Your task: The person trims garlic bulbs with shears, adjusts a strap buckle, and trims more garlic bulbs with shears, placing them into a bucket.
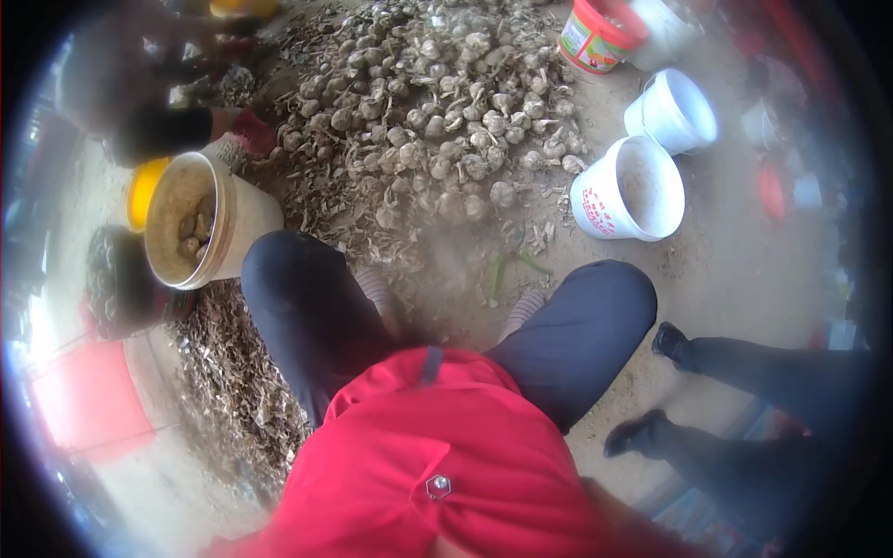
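Observation:
Neither of my hands shows in the head view; my red top and dark trouser legs fill the lower middle. A large heap of garlic bulbs (437,112) lies on the ground beyond my knees. Beside my left knee a cream bucket (246,223) is tilted toward me, with several bulbs inside. Past my right knee stands a white bucket (595,200) with red print, its inside mostly bare. Two green strips (496,279) lie on the ground between my feet.
A white bucket (642,116) and a red bucket (588,42) stand at the far right. Dry husks (233,372) cover the ground at left. A co-worker's red glove (253,133) is near the heap. Another person's dark legs (753,363) extend in from the right.

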`<control>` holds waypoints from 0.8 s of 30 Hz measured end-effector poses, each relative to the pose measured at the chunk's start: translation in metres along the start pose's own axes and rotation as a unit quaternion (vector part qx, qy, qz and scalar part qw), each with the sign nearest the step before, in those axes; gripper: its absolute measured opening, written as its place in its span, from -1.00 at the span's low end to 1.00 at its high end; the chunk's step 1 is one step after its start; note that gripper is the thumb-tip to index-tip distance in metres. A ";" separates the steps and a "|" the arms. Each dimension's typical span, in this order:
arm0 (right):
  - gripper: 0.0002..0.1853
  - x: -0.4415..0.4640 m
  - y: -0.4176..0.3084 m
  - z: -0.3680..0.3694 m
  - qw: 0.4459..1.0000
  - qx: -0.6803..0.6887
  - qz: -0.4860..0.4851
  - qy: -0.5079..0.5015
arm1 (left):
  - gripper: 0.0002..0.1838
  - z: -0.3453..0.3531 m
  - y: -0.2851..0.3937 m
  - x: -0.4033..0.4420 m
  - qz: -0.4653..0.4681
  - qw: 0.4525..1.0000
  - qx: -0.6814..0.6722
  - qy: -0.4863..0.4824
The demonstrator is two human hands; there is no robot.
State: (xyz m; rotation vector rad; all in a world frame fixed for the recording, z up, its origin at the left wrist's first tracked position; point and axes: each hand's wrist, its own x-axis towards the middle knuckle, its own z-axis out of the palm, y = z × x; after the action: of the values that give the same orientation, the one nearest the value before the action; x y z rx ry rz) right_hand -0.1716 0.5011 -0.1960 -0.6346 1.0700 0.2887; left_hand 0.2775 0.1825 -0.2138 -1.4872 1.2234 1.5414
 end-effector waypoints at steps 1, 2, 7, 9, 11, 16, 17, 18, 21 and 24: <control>-0.68 -0.018 -0.012 -0.012 0.999 0.029 0.000 0.013 | -0.76 -0.002 -0.002 0.001 -0.011 0.999 0.026 -0.019; -0.68 -0.045 -0.030 -0.029 0.996 0.076 0.007 0.040 | -0.76 -0.006 -0.004 0.003 -0.020 0.997 0.062 -0.044; -0.76 -0.172 -0.166 -0.168 0.824 0.093 -0.124 0.545 | -0.74 -0.083 0.021 0.022 0.105 0.861 0.483 -0.118; -0.71 -0.135 -0.183 -0.244 0.844 -0.007 -0.095 0.528 | -0.78 -0.150 0.076 0.049 0.182 0.868 0.462 0.011; -0.53 -0.035 -0.139 -0.315 0.816 -0.073 -0.127 0.559 | -0.82 -0.181 0.152 0.058 0.209 0.944 0.158 0.203; 0.21 0.149 -0.099 -0.348 0.795 -0.167 0.141 0.566 | -0.70 -0.191 0.261 0.140 0.340 0.907 -0.110 0.223; 0.25 0.164 -0.095 -0.343 0.789 -0.155 0.192 0.563 | -0.70 -0.187 0.271 0.168 0.357 0.912 -0.074 0.186; 0.29 0.178 -0.093 -0.338 0.785 -0.142 0.243 0.552 | -0.68 -0.173 0.283 0.192 0.346 0.914 -0.020 0.212; 0.31 0.189 -0.079 -0.327 0.758 -0.135 0.184 0.611 | -0.59 -0.146 0.307 0.263 0.500 0.803 0.123 0.298; 0.29 0.184 -0.103 -0.335 0.806 -0.093 0.246 0.530 | -0.52 -0.128 0.380 0.231 0.544 0.711 0.278 0.349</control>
State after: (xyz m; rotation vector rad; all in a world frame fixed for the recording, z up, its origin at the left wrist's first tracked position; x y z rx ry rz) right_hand -0.2756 0.2008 -0.4324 -0.6870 2.3334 0.5128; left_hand -0.0575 -0.0993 -0.3632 -0.8788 3.0740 0.9038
